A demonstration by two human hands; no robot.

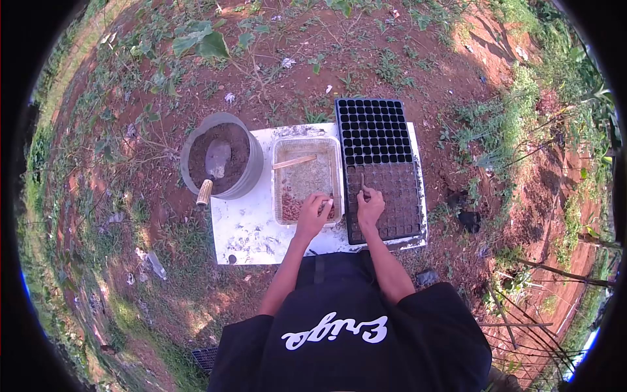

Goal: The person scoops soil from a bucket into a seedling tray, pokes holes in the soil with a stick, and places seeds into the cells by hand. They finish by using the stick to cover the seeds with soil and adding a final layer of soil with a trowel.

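Observation:
My left hand (314,214) is over the near right part of a clear plastic basket (277,147), its fingers curled together. Reddish-brown seeds (292,206) lie heaped along the basket's near end; whatever is between my fingertips is too small to make out. My right hand (370,208) is closed around a thin stick (362,179), which points away from me over the soil-filled cells of a black seedling tray (350,227). The tray's near cells hold brown soil (395,196), while its far cells (373,130) are dark and without soil.
Left of the basket, a grey bucket (245,187) holds soil and a trowel (217,159) with a wooden handle. A flat wooden piece (294,162) lies in the basket. Everything stands on a white, soil-smudged board (245,236). Weeds and bare earth surround it.

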